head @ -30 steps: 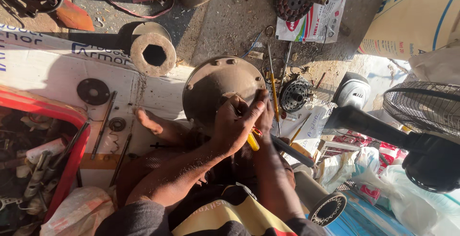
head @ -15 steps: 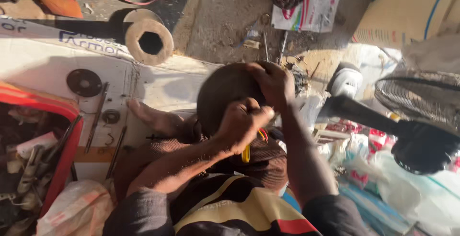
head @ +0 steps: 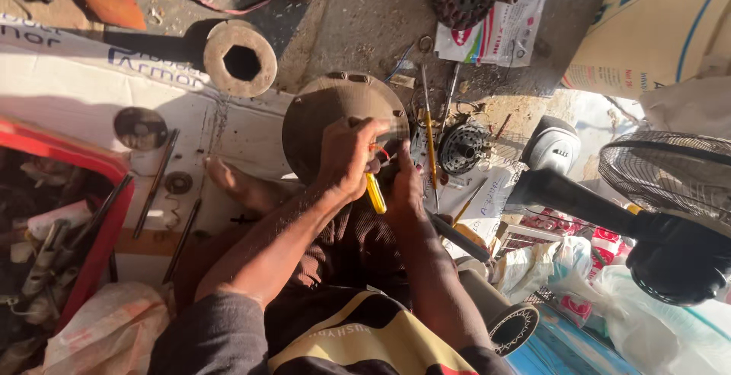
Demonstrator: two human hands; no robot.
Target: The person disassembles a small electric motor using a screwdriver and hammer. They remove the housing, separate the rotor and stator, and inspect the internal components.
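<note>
Brown round housing (head: 327, 112) sits on the floor before the person's knees. Left hand (head: 346, 158) grips its near edge, fingers curled around a yellow screwdriver (head: 375, 192). Right hand (head: 402, 185) pinches beside it, touching the rim.

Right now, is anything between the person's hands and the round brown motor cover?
Nothing visible does. The left hand rests directly on the round brown motor cover, holding a yellow-handled tool. The right hand touches the cover's right edge, beside the tool.
</note>
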